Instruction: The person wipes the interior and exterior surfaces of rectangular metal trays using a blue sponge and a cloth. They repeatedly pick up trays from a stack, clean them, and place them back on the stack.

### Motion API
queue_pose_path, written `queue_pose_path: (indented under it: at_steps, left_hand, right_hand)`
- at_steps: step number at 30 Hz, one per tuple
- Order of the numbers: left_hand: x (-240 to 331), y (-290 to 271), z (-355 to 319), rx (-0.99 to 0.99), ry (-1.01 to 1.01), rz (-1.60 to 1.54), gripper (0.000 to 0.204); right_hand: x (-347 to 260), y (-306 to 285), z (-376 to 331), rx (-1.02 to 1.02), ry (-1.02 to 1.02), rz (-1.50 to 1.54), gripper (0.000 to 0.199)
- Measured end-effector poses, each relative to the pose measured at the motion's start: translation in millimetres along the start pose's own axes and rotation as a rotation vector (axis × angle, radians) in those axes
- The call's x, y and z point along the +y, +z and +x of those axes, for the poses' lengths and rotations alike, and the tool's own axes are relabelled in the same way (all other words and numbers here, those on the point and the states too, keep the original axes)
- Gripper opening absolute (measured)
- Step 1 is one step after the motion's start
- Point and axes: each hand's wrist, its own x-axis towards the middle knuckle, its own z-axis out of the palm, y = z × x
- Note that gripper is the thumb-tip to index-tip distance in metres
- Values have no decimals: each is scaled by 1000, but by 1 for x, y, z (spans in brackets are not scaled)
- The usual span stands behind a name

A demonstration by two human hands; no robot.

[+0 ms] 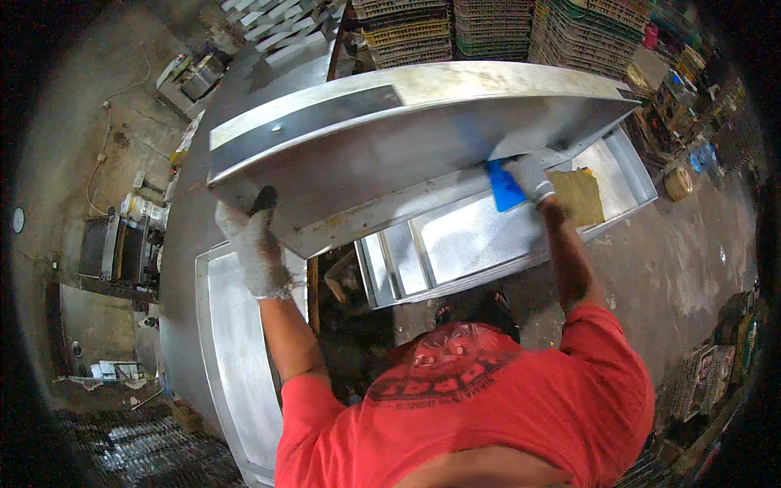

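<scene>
A large metal tray (390, 150) is tilted up on its side before me, its hollow facing me. My left hand (254, 244), in a pale glove with dark patches, is closed on the tray's left end. In a pale glove too, my right hand (530, 177) grips a blue flat scraper (506, 189) near the tray's lower inner wall. Brown specks lie along that wall. Beneath the tilted tray rests a second metal tray (480, 244) with crossbars at its left. A yellowish-brown flat piece (579, 198) lies at its right part.
Another shallow metal tray (240, 325) lies at my left on a grey table (185, 211). Metal pieces (285, 24) are piled at the table's far end. Tall stacks of crates (492, 32) stand behind the tilted tray. A bucket (678, 184) is on the floor at right.
</scene>
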Motion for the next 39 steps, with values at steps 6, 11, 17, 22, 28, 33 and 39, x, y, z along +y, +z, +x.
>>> queue_pose_path:
  at_steps: [6,11,17,22,28,33,39]
  left_hand:
    - [17,35,3,-82,121,-113,55]
    - [40,40,-6,-174,80,-164,61]
    - [57,46,-14,-193,262,-72,59]
    - [72,46,-20,-219,301,-23,52]
    - [86,51,-31,-234,248,-131,57]
    - [87,51,-42,-236,324,-101,51]
    - [78,59,-48,-244,395,-108,48]
  right_hand:
    - [-96,39,51,75,-208,-101,19]
    - [-177,-57,67,-225,95,363,35]
    - [-230,-75,72,135,-148,308,26]
    - [-243,-48,75,299,-118,207,14]
    - [-267,-40,77,172,-100,427,39]
    - [-309,-44,80,369,51,581,42]
    - [-341,-57,81,391,-28,687,67]
